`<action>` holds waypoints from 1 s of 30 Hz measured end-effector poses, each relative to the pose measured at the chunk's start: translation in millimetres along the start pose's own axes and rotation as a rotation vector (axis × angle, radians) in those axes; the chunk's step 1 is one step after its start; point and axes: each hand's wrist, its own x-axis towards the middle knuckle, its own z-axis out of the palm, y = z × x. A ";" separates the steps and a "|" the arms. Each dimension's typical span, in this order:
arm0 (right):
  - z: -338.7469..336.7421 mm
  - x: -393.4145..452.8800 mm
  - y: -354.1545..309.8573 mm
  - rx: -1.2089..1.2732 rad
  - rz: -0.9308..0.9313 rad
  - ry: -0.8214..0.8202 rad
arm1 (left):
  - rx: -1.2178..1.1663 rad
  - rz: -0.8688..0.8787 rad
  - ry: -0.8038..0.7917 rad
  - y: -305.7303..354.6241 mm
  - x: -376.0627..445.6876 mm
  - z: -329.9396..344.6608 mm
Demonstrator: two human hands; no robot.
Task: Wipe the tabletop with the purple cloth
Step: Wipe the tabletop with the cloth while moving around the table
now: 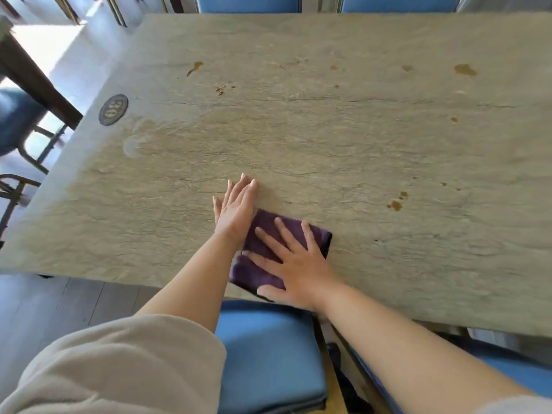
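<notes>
1. Head view: at the far left of the counter (298,138) sits a dark round disc (113,109) near the edge.
2. My left hand (236,209) lies flat on the counter, fingers straight, grip wide and holding nothing, touching the purple cloth (263,231) along its left side.
3. My right hand (294,261) presses flat on the folded cloth near the counter's front edge, fingers spread, grip wide.
4. Brown stains (395,204) lie to the right, well apart from the cloth.
</notes>
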 end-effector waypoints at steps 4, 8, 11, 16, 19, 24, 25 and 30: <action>-7.6 -41.6 54.2 -0.001 -0.092 -0.058 | 0.059 -0.037 -0.024 33.5 -7.1 20.9; -25.9 -11.1 121.2 0.051 0.405 0.028 | 0.077 0.026 -0.054 61.2 -11.0 49.1; -28.1 5.4 127.1 0.123 0.645 0.044 | 0.063 0.014 -0.028 76.2 -14.1 67.9; -7.7 -86.2 100.7 0.026 0.036 -0.035 | 0.081 0.003 0.074 82.6 -26.2 89.6; -8.0 -117.3 152.4 0.031 -0.106 -0.038 | 0.192 0.032 0.163 79.6 -36.4 103.6; -28.8 -45.0 211.8 0.023 0.390 0.090 | 0.397 0.085 0.260 75.2 -38.0 119.4; -33.0 -22.1 216.8 0.045 0.480 0.087 | 0.408 0.090 0.264 75.5 -37.0 120.6; -43.3 66.1 190.6 0.079 0.501 0.045 | 0.243 0.127 0.342 72.7 -35.2 120.6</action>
